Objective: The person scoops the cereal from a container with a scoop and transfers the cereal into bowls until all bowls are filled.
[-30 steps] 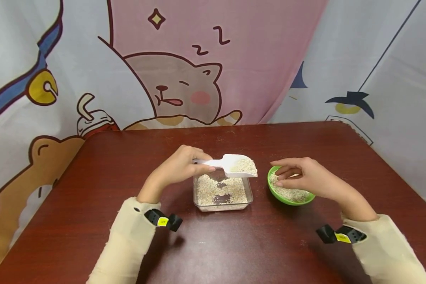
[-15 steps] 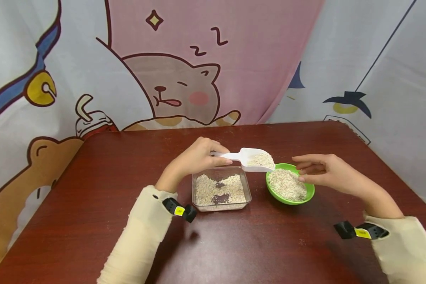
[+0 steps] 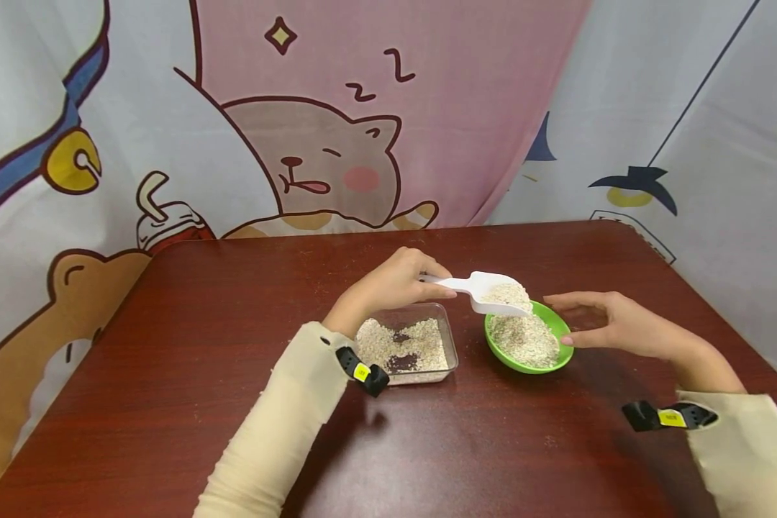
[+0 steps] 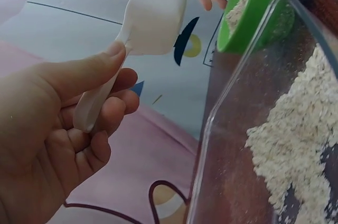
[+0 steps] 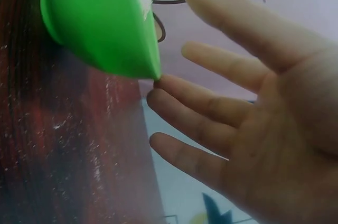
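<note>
My left hand (image 3: 401, 279) grips the handle of a white scoop (image 3: 481, 285), thumb on top and fingers curled below, as the left wrist view also shows. Oat flakes (image 3: 509, 294) lie in the scoop, whose front lip hangs over the back left of a green bowl (image 3: 529, 369). More oats (image 3: 524, 339) fill much of that bowl. At the bowl's right side is my right hand (image 3: 628, 325), fingers spread and holding nothing. In the right wrist view its fingertips come close to the bowl's rim (image 5: 153, 55); whether they touch it I cannot tell.
A clear plastic box (image 3: 452, 344) stands left of the bowl, oats (image 3: 427, 345) spread thinly over its bottom with bare patches. My left forearm partly covers its left side. The brown table (image 3: 479, 446) ends at a printed curtain (image 3: 492, 108) behind.
The left hand has carried the loaded scoop rightward, from above the clear box to above the bowl. The right hand has drawn back rightward from over the bowl, and its fingers have spread.
</note>
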Available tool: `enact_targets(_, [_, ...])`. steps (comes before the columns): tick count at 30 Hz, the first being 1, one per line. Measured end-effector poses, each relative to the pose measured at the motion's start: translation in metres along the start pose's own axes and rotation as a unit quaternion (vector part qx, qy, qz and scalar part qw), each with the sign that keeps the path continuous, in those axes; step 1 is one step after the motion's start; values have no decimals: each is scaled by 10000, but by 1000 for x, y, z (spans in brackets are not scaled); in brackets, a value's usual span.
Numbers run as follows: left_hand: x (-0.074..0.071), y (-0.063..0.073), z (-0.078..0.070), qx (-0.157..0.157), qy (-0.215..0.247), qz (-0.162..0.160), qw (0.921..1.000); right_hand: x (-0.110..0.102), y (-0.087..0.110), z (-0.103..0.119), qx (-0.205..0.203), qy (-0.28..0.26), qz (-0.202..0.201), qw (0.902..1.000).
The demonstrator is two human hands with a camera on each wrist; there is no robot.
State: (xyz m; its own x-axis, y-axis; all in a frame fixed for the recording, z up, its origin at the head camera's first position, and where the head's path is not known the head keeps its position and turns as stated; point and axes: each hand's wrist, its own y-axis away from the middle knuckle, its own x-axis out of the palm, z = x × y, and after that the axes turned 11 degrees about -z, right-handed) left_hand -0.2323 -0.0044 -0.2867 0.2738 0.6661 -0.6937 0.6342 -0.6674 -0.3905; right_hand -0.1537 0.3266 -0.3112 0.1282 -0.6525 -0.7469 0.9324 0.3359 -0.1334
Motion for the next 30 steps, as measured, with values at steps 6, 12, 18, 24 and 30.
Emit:
enact_targets(6, [13,-10,-4,78,-222,257,9994,1,2,-8,177,-220,177,9994])
enact_targets(12, [24,-16,-7,162,-440,435,9980,3,2,-12,240,-390,262,9986])
enact_targets(18, [31,-20,-9,137,-640,581,9962,4,3,-14,248,-396,267,9985])
enact_targets(24, [37,-26,-16,250,-1008,804,9913,4,3,-15,211,-419,258,9986])
enact_targets(30, [40,-34,-25,243,-1252,986,9869,5,2,-15,187,-445,220,9986])
